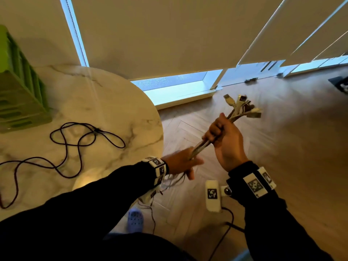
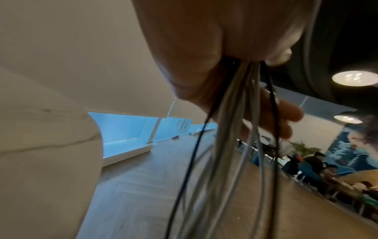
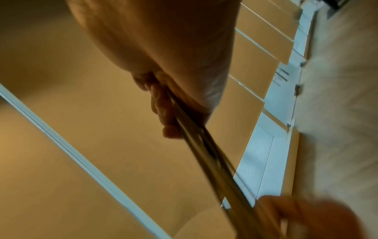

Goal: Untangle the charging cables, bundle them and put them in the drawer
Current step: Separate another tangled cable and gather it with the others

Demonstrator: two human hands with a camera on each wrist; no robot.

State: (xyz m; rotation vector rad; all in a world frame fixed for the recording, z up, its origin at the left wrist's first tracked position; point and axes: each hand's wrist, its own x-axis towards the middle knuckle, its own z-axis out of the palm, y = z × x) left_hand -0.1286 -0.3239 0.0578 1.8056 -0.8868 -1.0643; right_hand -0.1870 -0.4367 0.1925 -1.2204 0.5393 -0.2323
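Note:
My right hand (image 1: 220, 132) grips a bundle of pale charging cables (image 1: 202, 146) in a fist, held over the floor to the right of the table. Their USB plugs (image 1: 243, 106) fan out above the fist. My left hand (image 1: 186, 162) holds the same bundle lower down, fingers curled round it, and the loose ends hang below the wrist. In the left wrist view the grey and black strands (image 2: 235, 129) drop from my palm. In the right wrist view the taut cables (image 3: 204, 145) run from my fist. A dark braided cable (image 1: 75, 146) lies loose on the marble table (image 1: 113, 102).
A green slotted drawer unit (image 1: 20, 91) stands at the table's far left. Wood floor (image 1: 282, 147) lies to the right, with drawn blinds (image 1: 169, 34) beyond. A blue clog (image 1: 135, 220) and a thin dark cord (image 1: 222, 240) are on the floor below my arms.

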